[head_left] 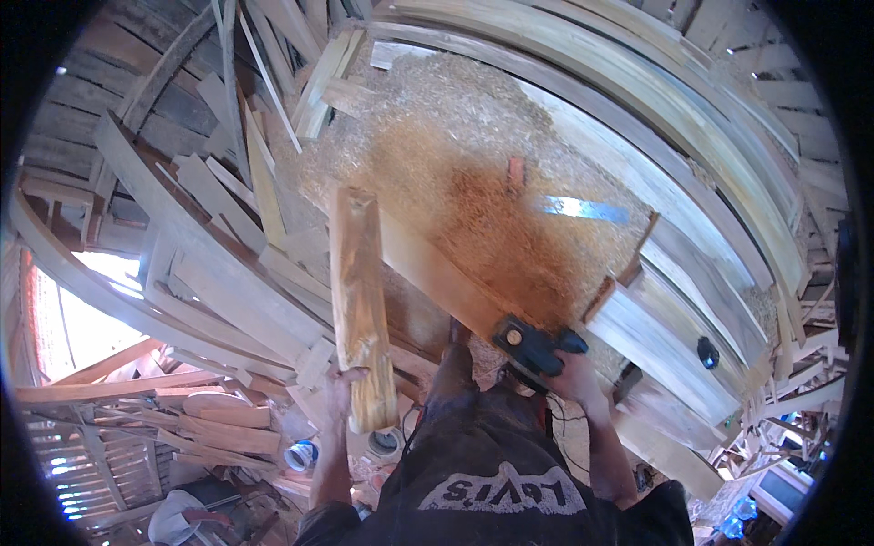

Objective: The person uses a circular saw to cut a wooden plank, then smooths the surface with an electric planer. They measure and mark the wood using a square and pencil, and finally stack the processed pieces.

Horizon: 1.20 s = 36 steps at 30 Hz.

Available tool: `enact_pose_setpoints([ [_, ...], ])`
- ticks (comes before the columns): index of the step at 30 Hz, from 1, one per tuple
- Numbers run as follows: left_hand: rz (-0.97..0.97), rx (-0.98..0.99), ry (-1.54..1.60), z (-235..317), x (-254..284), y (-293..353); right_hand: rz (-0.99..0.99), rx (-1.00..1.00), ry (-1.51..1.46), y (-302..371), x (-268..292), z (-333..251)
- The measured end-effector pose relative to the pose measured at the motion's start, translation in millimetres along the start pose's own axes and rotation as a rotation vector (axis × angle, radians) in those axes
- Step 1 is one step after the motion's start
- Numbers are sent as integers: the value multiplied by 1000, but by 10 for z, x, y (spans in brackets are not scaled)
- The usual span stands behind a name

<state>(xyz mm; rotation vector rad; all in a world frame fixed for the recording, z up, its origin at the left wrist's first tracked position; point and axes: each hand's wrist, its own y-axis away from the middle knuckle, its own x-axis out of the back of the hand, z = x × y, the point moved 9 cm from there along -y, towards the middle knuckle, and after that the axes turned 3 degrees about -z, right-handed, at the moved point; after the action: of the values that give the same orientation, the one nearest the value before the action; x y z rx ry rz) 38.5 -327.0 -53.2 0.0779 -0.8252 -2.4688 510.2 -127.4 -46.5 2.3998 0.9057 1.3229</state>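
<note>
In my left hand [344, 380] is the lower part of a rough wooden plank [357, 282], my fingers closed around its edge. The plank stands out away from me, lengthwise, and shows streaked brown grain. My right hand [572, 375] grips a dark handheld power tool [530, 344] that looks like an electric planer, with a round tan spot on top. The tool rests at the near end of a long pale board [437, 273], which runs away to the upper left. Reddish-brown shavings [496, 241] lie heaped just beyond the board.
Pale sawdust [437, 100] covers the work surface, with an orange block [516, 175] on it. Stacked boards [674, 355] lie at the right, and long planks [583, 55] curve along the far side. Wood scraps [228, 423] and a bucket [384, 443] are at the lower left.
</note>
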Motion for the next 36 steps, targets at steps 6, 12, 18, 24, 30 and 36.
enact_pose_setpoints([
  [6,-133,-17,193,202,-164,-747,167,-156,13,90,-45,131],
  [12,-158,-153,-22,902,-205,-1402,446,-298,92,352,181,-49],
  [18,-490,-425,-304,2619,-1209,-1080,646,-408,58,565,57,-156],
  [24,-909,-355,-505,2597,-2271,-1200,359,-291,-89,519,9,-33],
  [30,-1154,-525,-652,2562,-3240,-457,584,-692,-362,2038,-511,81],
  [36,-1232,-805,-855,2397,-4794,1214,1005,-1440,-762,4231,-2227,178],
])
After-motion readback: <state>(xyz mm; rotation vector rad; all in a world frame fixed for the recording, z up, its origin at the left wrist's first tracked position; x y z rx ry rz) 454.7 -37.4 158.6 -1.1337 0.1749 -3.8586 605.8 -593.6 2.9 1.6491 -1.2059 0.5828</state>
